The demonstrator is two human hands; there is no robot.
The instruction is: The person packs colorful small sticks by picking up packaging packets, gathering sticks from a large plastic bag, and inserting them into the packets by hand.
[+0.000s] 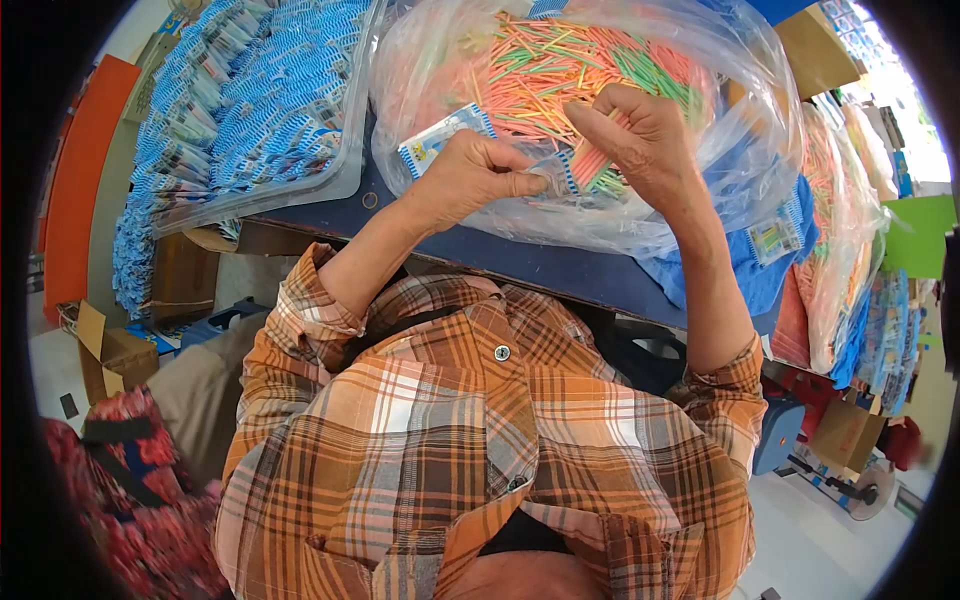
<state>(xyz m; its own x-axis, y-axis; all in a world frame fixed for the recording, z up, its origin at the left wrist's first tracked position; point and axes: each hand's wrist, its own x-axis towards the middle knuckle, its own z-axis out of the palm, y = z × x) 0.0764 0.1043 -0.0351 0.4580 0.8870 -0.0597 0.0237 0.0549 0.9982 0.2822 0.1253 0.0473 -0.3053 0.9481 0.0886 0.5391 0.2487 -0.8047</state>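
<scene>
My left hand point(468, 178) is closed, with thumb and forefinger pinching a small clear plastic packet point(556, 172) with a blue-striped edge. Behind its knuckles a blue-and-white printed packet point(448, 135) sticks out; whether the hand grips that one too is hidden. My right hand point(645, 140) wraps round a small bundle of thin pink sticks point(592, 165), their lower ends close beside the clear packet. Both hands are over the near part of a big clear plastic bag point(430, 60), which lies open and holds a heap of pink, green and yellow sticks point(560, 75).
At the left, a clear plastic tray point(340, 190) is piled with blue-striped packets point(270, 90). A blue cloth point(725, 270) and another bag of sticks point(835, 240) lie at right on the dark blue table point(540, 265). Someone in patterned red clothing point(140, 490) is at lower left.
</scene>
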